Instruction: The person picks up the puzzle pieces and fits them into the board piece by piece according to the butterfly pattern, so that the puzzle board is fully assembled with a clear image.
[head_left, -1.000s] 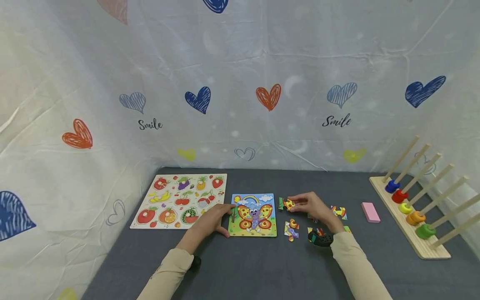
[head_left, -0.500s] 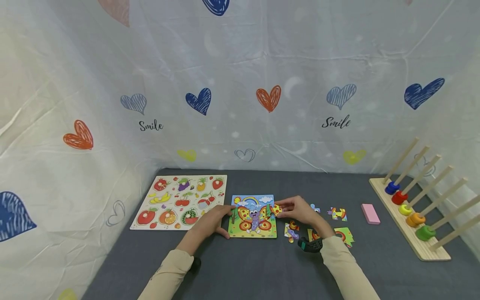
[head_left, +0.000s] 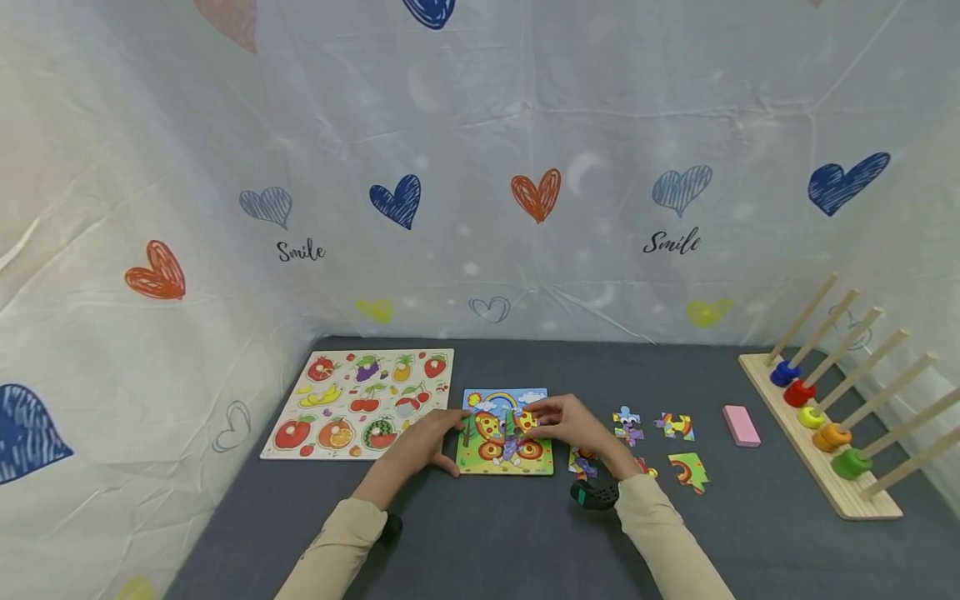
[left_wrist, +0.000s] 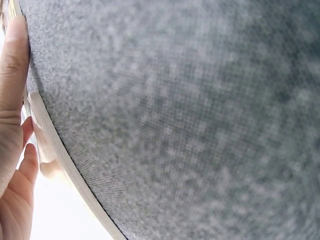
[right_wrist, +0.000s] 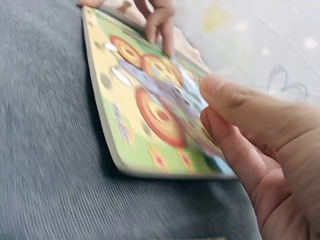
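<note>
In the head view, a butterfly puzzle board (head_left: 491, 465) lies flat on the dark cloth. My left hand (head_left: 422, 440) holds its left side, fingers on the upper part of that edge and thumb by the lower left corner. Over the board's right half, my right hand (head_left: 572, 425) pinches a yellow and red puzzle piece (head_left: 527, 419) with a green strip. In the right wrist view, thumb and fingertips meet beside the blurred board, and the piece is hard to make out. Loose puzzle pieces (head_left: 628, 425) lie right of the board, one partly beneath the right wrist.
A fruit board (head_left: 341, 429) lies behind and left of the left hand. To the right are a pink block (head_left: 741, 425) and a wooden peg stand (head_left: 823, 442) with coloured rings and tall pegs. A white curtain (head_left: 480, 275) hangs along the table's back edge.
My right hand has carried the puzzle piece leftward from beside the board to over its right half. The left hand has stayed at the board's left edge.
</note>
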